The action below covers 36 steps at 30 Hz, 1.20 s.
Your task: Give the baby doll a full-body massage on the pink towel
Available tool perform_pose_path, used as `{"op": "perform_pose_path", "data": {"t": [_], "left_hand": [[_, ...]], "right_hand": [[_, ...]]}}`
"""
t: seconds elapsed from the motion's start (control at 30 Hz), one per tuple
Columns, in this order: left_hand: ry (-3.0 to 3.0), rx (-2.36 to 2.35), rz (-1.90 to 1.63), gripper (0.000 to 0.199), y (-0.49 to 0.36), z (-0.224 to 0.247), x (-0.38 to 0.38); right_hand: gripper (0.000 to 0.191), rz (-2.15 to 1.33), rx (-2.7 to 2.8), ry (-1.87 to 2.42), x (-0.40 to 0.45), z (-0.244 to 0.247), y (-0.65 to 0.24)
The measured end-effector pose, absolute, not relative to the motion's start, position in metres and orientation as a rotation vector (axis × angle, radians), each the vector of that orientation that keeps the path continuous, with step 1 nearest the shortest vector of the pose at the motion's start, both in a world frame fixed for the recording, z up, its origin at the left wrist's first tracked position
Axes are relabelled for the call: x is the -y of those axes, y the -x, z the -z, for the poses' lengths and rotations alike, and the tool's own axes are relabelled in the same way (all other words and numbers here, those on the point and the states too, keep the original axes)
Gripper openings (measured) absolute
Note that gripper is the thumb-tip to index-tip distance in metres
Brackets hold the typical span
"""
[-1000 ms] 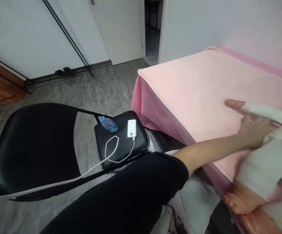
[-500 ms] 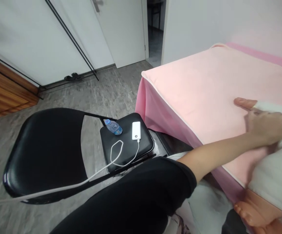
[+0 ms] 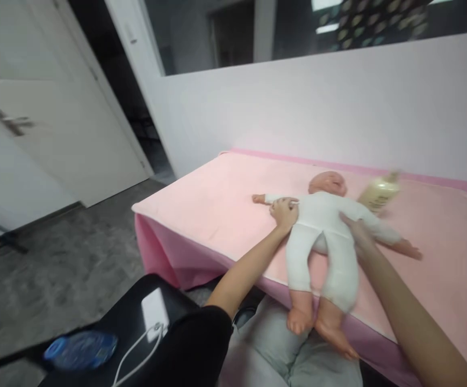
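Note:
A baby doll (image 3: 324,212) with a white cloth body and bare plastic head, hands and feet lies on a pink cover (image 3: 217,215). Its head points toward the wall, and its feet hang over the near edge above my lap. My left hand (image 3: 285,212) is closed on the doll's side, below the outstretched arm. On the opposite side of the torso, my right hand (image 3: 356,234) grips with the thumb on top and the other fingers mostly hidden. A yellowish pump bottle (image 3: 380,192) lies tilted beside the doll's head and arm, blurred by motion.
To my left is a black chair (image 3: 132,301). On it are a white power bank (image 3: 155,314) with a cable plugged in and a clear water bottle (image 3: 80,350) with a blue cap. A wall (image 3: 317,113) with a window runs behind the table; a door (image 3: 56,123) stands at left.
My view has swung right from the chair and floor to the doll. My right hand and the pump bottle now show. My left hand is at the doll's side in both frames.

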<state>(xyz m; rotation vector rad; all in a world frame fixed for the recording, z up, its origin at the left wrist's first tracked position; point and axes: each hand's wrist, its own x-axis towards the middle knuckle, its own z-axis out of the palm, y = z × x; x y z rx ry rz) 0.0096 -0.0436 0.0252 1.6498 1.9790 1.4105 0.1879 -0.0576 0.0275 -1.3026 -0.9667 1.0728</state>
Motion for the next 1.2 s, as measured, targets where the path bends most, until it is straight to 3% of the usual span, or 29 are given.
{"op": "perform_pose_path", "data": {"t": [0.1,0.23,0.4,0.6,0.73,0.97,1.2], "left_hand": [[-1.684,-1.874,-1.465,0.023,-0.013,-0.028,0.050],[-1.772,-1.595,-1.534,0.021,-0.012,-0.024,0.047],[-1.992,-1.204,-1.382,0.024,-0.010,-0.014,0.036],[-1.971,-1.217,-1.353,0.024,-0.008,-0.012,0.032],[-1.992,-1.225,-1.314,0.023,-0.007,-0.014,0.027],[-2.020,-1.284,-1.216,0.023,-0.004,-0.013,0.002],[-1.936,-1.261,-1.330,0.024,-0.002,-0.011,0.012]], "right_hand": [[0.020,-1.106,0.842,1.259,0.058,-0.030,-0.197],[0.020,-0.822,1.009,1.460,0.052,-0.026,-0.200],[0.028,-0.526,1.249,1.731,0.050,-0.027,-0.207],[0.062,-0.259,1.557,2.025,0.055,-0.036,-0.216],[0.072,-0.165,1.608,2.142,0.058,-0.040,-0.218],[0.064,0.086,1.696,2.140,0.063,-0.041,-0.212],[0.057,0.089,1.685,2.104,0.061,-0.038,-0.211]]}}
